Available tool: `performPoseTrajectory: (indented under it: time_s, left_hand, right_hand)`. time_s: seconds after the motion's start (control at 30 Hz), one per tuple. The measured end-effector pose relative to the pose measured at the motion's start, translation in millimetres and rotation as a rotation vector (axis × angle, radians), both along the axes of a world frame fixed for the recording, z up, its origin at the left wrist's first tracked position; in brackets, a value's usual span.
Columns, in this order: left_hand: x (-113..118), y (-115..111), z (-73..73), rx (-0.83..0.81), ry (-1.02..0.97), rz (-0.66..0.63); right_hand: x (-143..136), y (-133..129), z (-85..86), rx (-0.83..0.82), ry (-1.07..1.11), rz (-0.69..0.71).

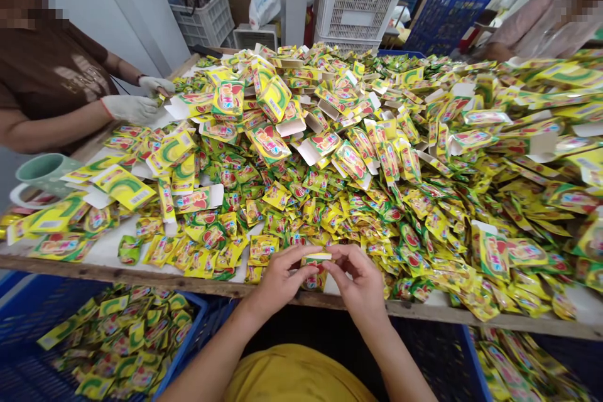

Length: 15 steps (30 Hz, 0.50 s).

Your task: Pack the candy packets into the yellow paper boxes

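Note:
Both of my hands meet at the table's front edge around one small yellow and green box (316, 262). My left hand (285, 273) pinches its left side between thumb and fingers, and my right hand (358, 276) grips its right side the same way. A white strip shows along the box's top edge. Just beyond my hands spreads a heap of small yellow and green packets (277, 196). Many little printed boxes (268, 142), several with white flaps standing open, lie on top of the heap.
A blue crate (200, 314) holding boxes stands below the table at left, another (473, 358) at right. A green mug (42, 169) sits at the table's left end. One person in white gloves (129, 108) works at left; another person (527, 25) is at the far right.

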<state>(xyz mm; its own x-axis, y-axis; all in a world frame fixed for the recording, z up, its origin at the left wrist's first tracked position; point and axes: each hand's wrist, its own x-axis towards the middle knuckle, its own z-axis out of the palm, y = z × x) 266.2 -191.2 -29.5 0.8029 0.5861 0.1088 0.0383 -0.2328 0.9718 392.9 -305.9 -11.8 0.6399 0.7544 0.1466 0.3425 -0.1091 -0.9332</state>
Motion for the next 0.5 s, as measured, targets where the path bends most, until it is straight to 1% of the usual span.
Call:
performPoseTrajectory:
  time_s: [0.1,0.2,0.27,0.43,0.5]
  left_hand:
    - [-1,-1,-1.0,0.014,-0.002,-0.001]
    - [-3,-2,0.5,-0.019,-0.013,0.009]
    - [-3,-1,1.1,-0.012,-0.047,0.018]
    - [1,-6,-3.5,0.030,-0.152,0.002]
    - [3,-10,-2.3,0.045,-0.170,0.005]
  right_hand:
    - [-2,1,5.4,-0.032,-0.017,-0.016]
    - [-4,4,10.0,-0.043,-0.112,-0.029]
    - [-5,4,11.7,-0.031,-0.164,-0.016]
    - [-4,-3,9.5,0.028,-0.220,0.023]
    - [-1,-7,8.1,0.045,-0.201,0.050]
